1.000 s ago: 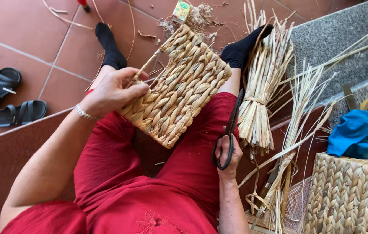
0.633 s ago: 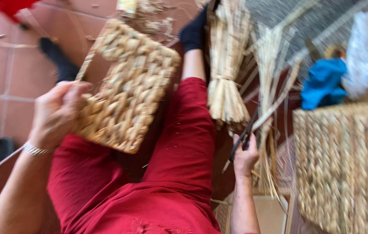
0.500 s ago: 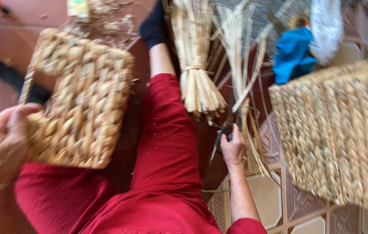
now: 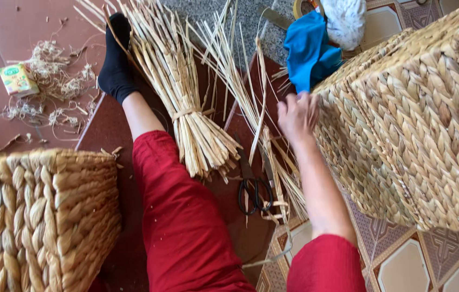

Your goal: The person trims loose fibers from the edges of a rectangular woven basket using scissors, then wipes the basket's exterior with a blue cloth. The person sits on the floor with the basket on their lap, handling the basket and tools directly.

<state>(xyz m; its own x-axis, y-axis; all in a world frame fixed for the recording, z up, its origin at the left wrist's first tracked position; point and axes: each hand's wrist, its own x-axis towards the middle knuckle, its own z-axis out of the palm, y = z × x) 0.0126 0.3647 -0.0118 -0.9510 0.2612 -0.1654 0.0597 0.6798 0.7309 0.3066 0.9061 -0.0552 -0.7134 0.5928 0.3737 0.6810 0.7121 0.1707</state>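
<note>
A small woven basket [image 4: 40, 216] sits at the floor's lower left; the left hand is out of view. The tied straw bundle [image 4: 186, 116] lies along the leg, black scissors [image 4: 254, 193] beside it. The right hand [image 4: 297, 116], fingers curled, touches the large woven basket [image 4: 418, 124]; whether it grips cannot be told. Steadying that basket by its near corner would serve best.

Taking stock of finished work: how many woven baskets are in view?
2: one tan woven straw basket at lower left beside the red-trousered leg, one larger at right, touched by the right hand. Others may lie out of frame.
</note>
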